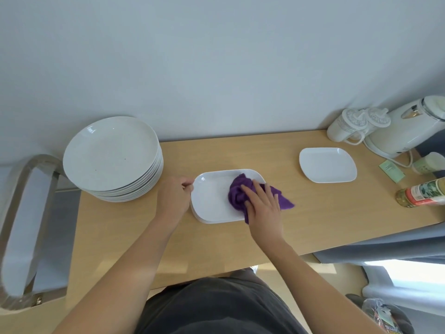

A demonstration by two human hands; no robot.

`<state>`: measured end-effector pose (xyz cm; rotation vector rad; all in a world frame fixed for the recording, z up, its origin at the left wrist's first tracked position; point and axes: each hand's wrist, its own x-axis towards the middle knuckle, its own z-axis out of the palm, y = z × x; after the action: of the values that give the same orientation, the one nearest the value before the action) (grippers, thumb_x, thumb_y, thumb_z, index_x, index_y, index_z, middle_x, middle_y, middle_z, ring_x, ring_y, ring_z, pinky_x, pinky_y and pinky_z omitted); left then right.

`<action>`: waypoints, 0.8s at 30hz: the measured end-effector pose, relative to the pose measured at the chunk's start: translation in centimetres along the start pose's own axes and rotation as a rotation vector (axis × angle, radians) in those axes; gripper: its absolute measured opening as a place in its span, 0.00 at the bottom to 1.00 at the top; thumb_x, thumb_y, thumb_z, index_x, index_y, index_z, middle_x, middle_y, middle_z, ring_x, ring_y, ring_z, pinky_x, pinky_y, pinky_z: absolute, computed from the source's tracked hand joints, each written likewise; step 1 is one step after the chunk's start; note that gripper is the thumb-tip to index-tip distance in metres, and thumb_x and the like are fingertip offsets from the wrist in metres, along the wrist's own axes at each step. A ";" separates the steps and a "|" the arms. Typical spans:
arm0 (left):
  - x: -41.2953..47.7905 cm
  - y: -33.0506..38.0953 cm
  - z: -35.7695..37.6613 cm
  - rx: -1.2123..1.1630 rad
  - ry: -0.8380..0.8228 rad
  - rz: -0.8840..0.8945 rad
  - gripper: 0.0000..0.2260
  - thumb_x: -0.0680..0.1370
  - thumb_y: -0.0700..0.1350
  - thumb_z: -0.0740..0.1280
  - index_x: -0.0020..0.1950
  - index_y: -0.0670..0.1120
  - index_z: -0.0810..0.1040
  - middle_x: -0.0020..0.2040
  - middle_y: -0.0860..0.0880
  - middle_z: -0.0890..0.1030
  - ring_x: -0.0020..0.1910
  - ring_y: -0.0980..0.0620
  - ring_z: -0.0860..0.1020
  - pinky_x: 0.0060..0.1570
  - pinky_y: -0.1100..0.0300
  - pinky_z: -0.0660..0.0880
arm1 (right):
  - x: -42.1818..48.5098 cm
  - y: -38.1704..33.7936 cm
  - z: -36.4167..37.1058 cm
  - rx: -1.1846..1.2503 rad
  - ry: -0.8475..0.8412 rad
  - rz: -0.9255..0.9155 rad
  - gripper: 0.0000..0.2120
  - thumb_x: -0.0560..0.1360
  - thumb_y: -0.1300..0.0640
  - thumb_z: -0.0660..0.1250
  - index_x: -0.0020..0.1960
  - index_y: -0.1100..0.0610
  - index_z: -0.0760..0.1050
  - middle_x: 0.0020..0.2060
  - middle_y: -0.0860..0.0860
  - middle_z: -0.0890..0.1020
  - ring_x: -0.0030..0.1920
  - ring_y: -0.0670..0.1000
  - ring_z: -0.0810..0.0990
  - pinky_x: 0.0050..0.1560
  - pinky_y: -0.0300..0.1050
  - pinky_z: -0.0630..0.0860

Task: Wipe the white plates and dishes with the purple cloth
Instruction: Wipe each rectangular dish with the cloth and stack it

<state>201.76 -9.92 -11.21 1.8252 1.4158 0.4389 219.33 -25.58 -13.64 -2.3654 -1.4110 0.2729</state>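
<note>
Right hand [263, 205] flat on purple cloth [236, 195]

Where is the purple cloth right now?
In the head view the purple cloth sits bunched on the right end of the rectangular dish at mid-table, under the right hand, one corner trailing past the dish's right rim.

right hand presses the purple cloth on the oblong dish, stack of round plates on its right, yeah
No, head view: the stack of round plates sits left of the oblong dish. The right hand does press the purple cloth on it.
</note>
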 end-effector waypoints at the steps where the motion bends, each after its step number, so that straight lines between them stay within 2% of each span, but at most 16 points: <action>1: 0.1 -0.1 0.0 0.006 -0.006 0.002 0.10 0.77 0.36 0.66 0.51 0.46 0.86 0.44 0.51 0.85 0.43 0.51 0.82 0.45 0.57 0.76 | 0.7 -0.1 0.1 -0.012 -0.009 0.052 0.20 0.84 0.58 0.56 0.74 0.47 0.69 0.77 0.49 0.65 0.78 0.59 0.57 0.77 0.61 0.55; 3: 0.2 -0.1 0.0 0.007 -0.014 -0.002 0.10 0.77 0.36 0.66 0.52 0.46 0.86 0.43 0.51 0.85 0.42 0.50 0.82 0.45 0.57 0.76 | 2.0 -1.4 0.9 -0.077 -0.027 0.119 0.22 0.84 0.58 0.56 0.77 0.47 0.65 0.79 0.49 0.62 0.78 0.61 0.55 0.77 0.61 0.53; 6: 0.1 0.0 -0.1 -0.013 -0.011 -0.011 0.10 0.77 0.36 0.66 0.52 0.45 0.86 0.44 0.50 0.85 0.42 0.50 0.82 0.46 0.56 0.77 | 3.4 -4.4 2.6 -0.165 0.038 0.166 0.28 0.78 0.61 0.66 0.76 0.48 0.67 0.77 0.53 0.66 0.74 0.66 0.64 0.73 0.66 0.62; 7: 0.0 0.0 -0.1 -0.025 -0.007 -0.011 0.10 0.77 0.36 0.67 0.52 0.45 0.86 0.43 0.51 0.85 0.42 0.49 0.83 0.46 0.55 0.78 | 3.6 -5.2 3.2 -0.173 0.040 0.141 0.30 0.77 0.61 0.67 0.77 0.48 0.65 0.78 0.54 0.64 0.75 0.66 0.64 0.73 0.65 0.62; 9: -0.1 0.0 -0.1 -0.074 -0.011 -0.020 0.10 0.77 0.36 0.67 0.52 0.46 0.86 0.44 0.51 0.85 0.42 0.49 0.83 0.48 0.53 0.79 | 3.5 -6.7 4.1 -0.161 -0.042 0.055 0.32 0.79 0.60 0.63 0.80 0.46 0.57 0.81 0.52 0.54 0.79 0.63 0.57 0.77 0.62 0.55; 10: 0.0 -0.1 -0.2 -0.099 -0.018 -0.026 0.10 0.76 0.36 0.67 0.51 0.46 0.86 0.43 0.51 0.85 0.42 0.49 0.83 0.48 0.51 0.80 | 3.1 -7.4 4.4 -0.149 -0.063 -0.013 0.33 0.79 0.60 0.64 0.80 0.45 0.56 0.81 0.51 0.53 0.79 0.61 0.55 0.77 0.61 0.54; 12: 0.1 -0.3 -0.2 -0.130 -0.032 -0.037 0.12 0.76 0.35 0.66 0.48 0.47 0.87 0.41 0.51 0.86 0.40 0.49 0.83 0.47 0.49 0.81 | 2.3 -8.4 4.9 -0.118 -0.066 -0.136 0.35 0.75 0.62 0.68 0.79 0.46 0.60 0.80 0.51 0.58 0.78 0.61 0.59 0.76 0.60 0.58; 14: 0.2 -0.4 -0.3 -0.197 -0.050 -0.085 0.13 0.75 0.33 0.65 0.47 0.48 0.87 0.40 0.51 0.85 0.40 0.48 0.84 0.48 0.47 0.82 | 1.5 -8.3 5.1 -0.053 -0.086 -0.194 0.33 0.75 0.63 0.68 0.77 0.47 0.65 0.79 0.51 0.63 0.78 0.60 0.62 0.76 0.60 0.61; 17: 0.4 -0.7 -0.4 -0.270 -0.063 -0.132 0.11 0.76 0.34 0.67 0.50 0.45 0.86 0.42 0.49 0.86 0.41 0.50 0.85 0.51 0.48 0.82 | 0.8 -6.7 4.2 0.053 -0.129 -0.290 0.25 0.78 0.61 0.58 0.74 0.49 0.70 0.77 0.50 0.67 0.77 0.58 0.64 0.76 0.58 0.60; 19: 0.5 -0.6 -0.4 -0.241 -0.054 -0.125 0.09 0.76 0.36 0.69 0.50 0.45 0.86 0.42 0.50 0.86 0.40 0.50 0.84 0.50 0.51 0.81 | 0.3 -5.3 3.2 0.119 -0.156 -0.371 0.23 0.78 0.59 0.54 0.69 0.49 0.75 0.74 0.48 0.70 0.75 0.56 0.67 0.76 0.56 0.61; 22: 0.5 -0.2 -0.3 -0.201 -0.024 -0.133 0.08 0.76 0.36 0.69 0.51 0.44 0.86 0.40 0.51 0.85 0.39 0.50 0.83 0.48 0.54 0.80 | -0.1 -3.5 1.6 0.180 -0.169 -0.487 0.21 0.76 0.61 0.57 0.63 0.51 0.79 0.70 0.47 0.75 0.68 0.54 0.73 0.70 0.53 0.67; 24: 0.5 -0.3 -0.2 -0.168 -0.020 -0.122 0.08 0.76 0.37 0.69 0.51 0.45 0.86 0.42 0.51 0.85 0.39 0.50 0.83 0.49 0.54 0.80 | 0.1 -2.3 0.7 0.171 -0.133 -0.499 0.19 0.75 0.62 0.59 0.60 0.51 0.80 0.67 0.47 0.77 0.64 0.52 0.75 0.66 0.51 0.71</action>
<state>201.61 -9.41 -11.39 1.5962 1.4237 0.4614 217.25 -24.38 -13.38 -1.8154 -1.8970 0.3969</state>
